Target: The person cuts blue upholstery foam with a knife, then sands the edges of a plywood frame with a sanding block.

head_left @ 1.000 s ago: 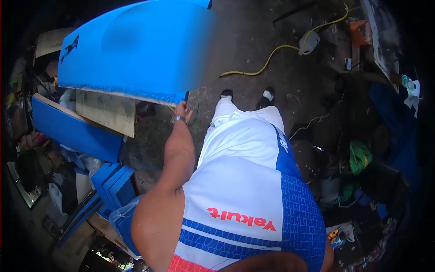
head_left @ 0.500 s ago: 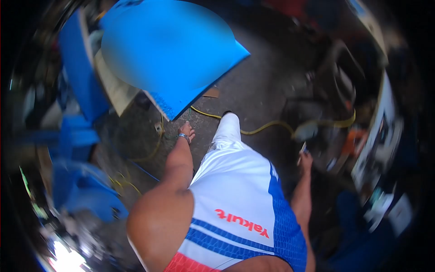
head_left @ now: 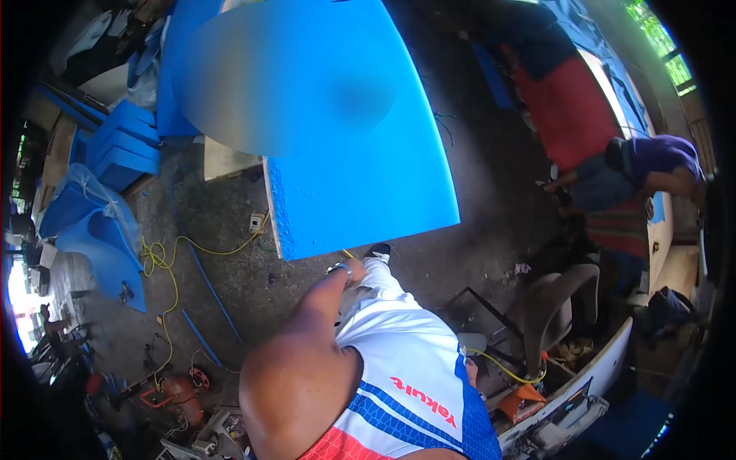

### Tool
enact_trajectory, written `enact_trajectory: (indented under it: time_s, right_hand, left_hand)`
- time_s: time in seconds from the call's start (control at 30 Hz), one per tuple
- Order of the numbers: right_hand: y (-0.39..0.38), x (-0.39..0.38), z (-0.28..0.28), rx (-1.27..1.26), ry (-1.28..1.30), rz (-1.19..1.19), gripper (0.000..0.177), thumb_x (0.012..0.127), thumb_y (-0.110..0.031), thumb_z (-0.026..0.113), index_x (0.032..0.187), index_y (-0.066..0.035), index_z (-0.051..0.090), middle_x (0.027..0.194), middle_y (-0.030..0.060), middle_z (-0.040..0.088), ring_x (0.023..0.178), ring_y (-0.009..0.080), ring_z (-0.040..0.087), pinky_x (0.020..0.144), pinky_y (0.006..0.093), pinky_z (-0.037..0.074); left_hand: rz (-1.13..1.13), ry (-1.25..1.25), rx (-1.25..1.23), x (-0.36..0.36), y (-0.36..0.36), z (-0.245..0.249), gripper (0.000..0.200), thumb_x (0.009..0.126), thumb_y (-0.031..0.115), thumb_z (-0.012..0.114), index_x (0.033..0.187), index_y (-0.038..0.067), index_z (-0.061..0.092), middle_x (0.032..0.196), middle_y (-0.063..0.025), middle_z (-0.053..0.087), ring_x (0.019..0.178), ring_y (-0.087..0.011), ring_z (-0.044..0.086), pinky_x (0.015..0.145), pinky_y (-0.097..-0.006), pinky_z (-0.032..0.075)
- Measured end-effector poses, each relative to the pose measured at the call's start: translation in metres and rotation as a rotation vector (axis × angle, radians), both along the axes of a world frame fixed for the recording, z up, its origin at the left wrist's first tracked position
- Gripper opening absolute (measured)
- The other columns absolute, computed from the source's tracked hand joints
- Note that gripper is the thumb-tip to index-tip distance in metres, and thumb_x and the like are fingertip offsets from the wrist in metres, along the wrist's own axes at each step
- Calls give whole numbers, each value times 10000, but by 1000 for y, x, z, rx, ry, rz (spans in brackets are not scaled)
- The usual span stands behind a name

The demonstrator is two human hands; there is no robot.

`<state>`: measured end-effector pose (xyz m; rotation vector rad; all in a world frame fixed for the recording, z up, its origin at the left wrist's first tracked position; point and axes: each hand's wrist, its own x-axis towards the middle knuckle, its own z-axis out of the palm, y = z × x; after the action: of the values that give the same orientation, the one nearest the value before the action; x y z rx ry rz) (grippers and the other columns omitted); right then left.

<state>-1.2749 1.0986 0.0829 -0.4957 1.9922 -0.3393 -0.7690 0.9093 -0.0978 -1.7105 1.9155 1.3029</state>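
A large blue foam-like sheet (head_left: 368, 176) with a pale, rough left edge spreads in front of me, parts of it blurred. My left hand (head_left: 356, 271), with a metal watch on its wrist, hangs beside my white trouser leg just below the sheet's near edge. It looks empty with its fingers loosely apart, not visibly touching the sheet. Only a sliver of my right hand (head_left: 471, 371) shows past the side of my shirt. Its fingers, and anything in them, are hidden.
A yellow cord (head_left: 175, 284) and blue strips (head_left: 203, 337) lie on the left floor near stacked blue blocks (head_left: 126, 142). A chair (head_left: 548, 314) and a white-edged board (head_left: 590, 376) stand right. Another person (head_left: 652, 169) bends by a red-covered surface (head_left: 571, 111).
My view has swung, bringing the blue sheet nearer and the other person into sight. My left hand is now against my leg. My right hand, earlier out holding something thin, is mostly hidden.
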Motion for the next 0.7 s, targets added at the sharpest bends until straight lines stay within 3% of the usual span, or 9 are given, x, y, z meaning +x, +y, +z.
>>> enact_trajectory:
  time_s: [0.2, 0.3, 0.37, 0.47, 0.5, 0.53, 0.57, 0.6, 0.7]
  right_hand:
    - [-88, -46, -46, -172, 234, 122, 349, 802, -240, 744, 984, 48, 664, 882, 82, 683, 760, 165, 629, 710, 323, 516]
    - [-183, -74, -52, -275, -24, 72, 369, 810, -240, 748, 1037, 30, 642, 862, 71, 678, 761, 157, 627, 703, 331, 512]
    - [-265, -79, -49, -339, 256, 486, 396, 792, -241, 775, 1073, 7, 647, 918, 114, 689, 851, 232, 647, 786, 365, 524]
    - [-379, -110, -138, -621, 471, 930, 472, 805, -237, 751, 1192, -19, 592, 1022, 166, 629, 979, 350, 613, 845, 432, 508]
    - [-424, -76, -125, -663, 537, 1053, 521, 809, -232, 752, 1254, -27, 576, 1100, 193, 612, 1062, 381, 590, 905, 450, 497]
    - [-456, -5, -36, -531, 393, 1062, 626, 810, -245, 752, 1352, -32, 523, 1199, 231, 584, 1166, 408, 542, 1003, 478, 461]
    - [-485, 7, -59, -731, 389, 1281, 619, 812, -220, 740, 1365, -45, 525, 1257, 241, 573, 1166, 425, 548, 1024, 481, 460]
    - [-509, 51, -8, -603, 288, 1340, 621, 816, -200, 726, 1388, -69, 522, 1312, 217, 564, 1187, 426, 545, 1029, 479, 461]
    - [-560, 118, -10, -712, 204, 1663, 604, 824, -186, 714, 1393, -106, 526, 1331, 191, 557, 1214, 412, 543, 1022, 486, 467]
  left_hand:
    - [366, 174, 57, -11, -116, 83, 419, 976, 441, 549, 1059, 82, 747, 1100, -159, 739, 1023, -346, 693, 915, -469, 525]
    - [678, 199, 236, -11, -136, 82, 407, 981, 421, 555, 1028, 62, 741, 1020, -141, 757, 931, -318, 718, 871, -449, 541]
    - [835, 247, 218, -13, -128, 62, 387, 979, 407, 570, 1032, 62, 737, 959, -131, 764, 853, -281, 734, 817, -429, 555]
    - [1000, 260, -2, -20, -98, 61, 379, 963, 402, 595, 1028, 56, 734, 984, -156, 755, 853, -292, 730, 810, -437, 555]
    - [1041, 235, -75, -26, -86, 65, 381, 956, 402, 605, 1031, 50, 731, 1015, -174, 748, 883, -317, 725, 820, -443, 553]
    - [1041, 135, -172, -31, -67, 59, 389, 951, 407, 602, 1031, 49, 730, 1044, -198, 733, 928, -352, 709, 842, -450, 549]
    - [1032, 26, -268, -38, -49, 54, 396, 947, 413, 600, 1030, 47, 728, 1073, -221, 718, 973, -387, 694, 864, -457, 546]
    - [1113, -95, -193, -48, -37, 56, 405, 947, 424, 586, 1028, 54, 729, 1084, -235, 707, 1012, -409, 675, 883, -462, 541]
    - [1304, -248, -61, -93, 2, 65, 433, 949, 455, 550, 1040, 72, 729, 1088, -249, 698, 1045, -429, 662, 898, -487, 536]
